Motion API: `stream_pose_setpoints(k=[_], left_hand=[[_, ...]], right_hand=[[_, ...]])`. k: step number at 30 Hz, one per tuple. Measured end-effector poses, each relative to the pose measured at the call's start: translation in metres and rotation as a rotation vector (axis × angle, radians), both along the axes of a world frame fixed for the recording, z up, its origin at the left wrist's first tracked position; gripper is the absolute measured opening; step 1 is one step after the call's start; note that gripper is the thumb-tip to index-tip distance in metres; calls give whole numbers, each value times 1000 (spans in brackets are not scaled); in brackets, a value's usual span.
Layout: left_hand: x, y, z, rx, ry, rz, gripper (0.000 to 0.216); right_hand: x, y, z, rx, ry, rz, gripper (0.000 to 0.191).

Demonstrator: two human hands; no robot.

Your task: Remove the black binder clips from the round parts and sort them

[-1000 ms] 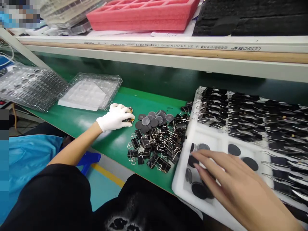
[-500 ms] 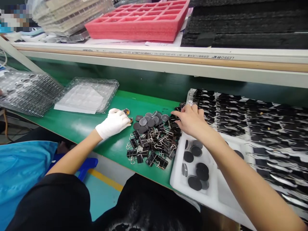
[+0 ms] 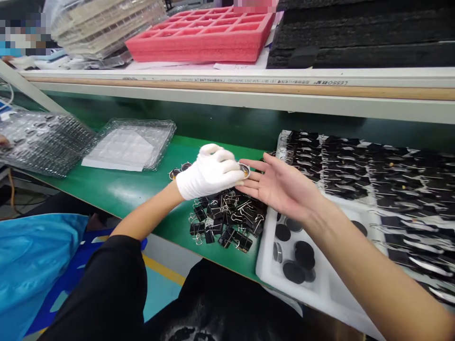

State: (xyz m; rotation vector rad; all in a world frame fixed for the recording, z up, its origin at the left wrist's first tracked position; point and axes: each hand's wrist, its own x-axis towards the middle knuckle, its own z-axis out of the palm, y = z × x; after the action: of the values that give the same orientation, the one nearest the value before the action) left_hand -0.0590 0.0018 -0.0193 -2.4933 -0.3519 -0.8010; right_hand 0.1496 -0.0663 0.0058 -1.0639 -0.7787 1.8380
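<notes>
My left hand (image 3: 215,171), in a white glove, pinches a small round metal-rimmed part (image 3: 244,170) with a yellowish spot inside. My bare right hand (image 3: 275,182) is open, palm partly turned up, its fingertips beside that part; whether they touch it is unclear. More small round parts (image 3: 175,174) lie on the green table behind the gloved wrist. Below both hands spreads a pile of black binder clips (image 3: 223,220) with silver wire handles. The gloved hand hides most of the dark discs behind the clips.
At right a white foam tray (image 3: 263,265) holds black discs (image 3: 304,255) and rows of clipped black pieces (image 3: 341,166). Clear plastic trays (image 3: 161,130) lie at left, where another person's fingers touch a stack. Above runs a shelf edge (image 3: 227,94) with a red foam tray (image 3: 199,49).
My left hand has moved right, lifting one round part off the table to my right hand. My right hand has left the clips by the tray, turned its palm up and opened.
</notes>
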Motion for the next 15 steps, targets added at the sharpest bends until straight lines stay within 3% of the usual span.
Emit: stream_pose_setpoints(k=[2,6,8,11,15], left_hand=[[8,1,1,-184,2,32,29],[-11,3,-9,-445,255,402,53],[-26,8,-19,-501,431,500,54],[-39,15,-29,-593,459,474,42],[-30,11,-24,-668,130,366,32]], right_hand=[[12,-16,2,-75,63,-135,34],[47,-49,-5,-112,51,-342,24],[61,-59,-11,-121,42,-373,26],[72,-66,-22,-128,44,-400,26],[70,-69,-36,-77,1,-365,23]])
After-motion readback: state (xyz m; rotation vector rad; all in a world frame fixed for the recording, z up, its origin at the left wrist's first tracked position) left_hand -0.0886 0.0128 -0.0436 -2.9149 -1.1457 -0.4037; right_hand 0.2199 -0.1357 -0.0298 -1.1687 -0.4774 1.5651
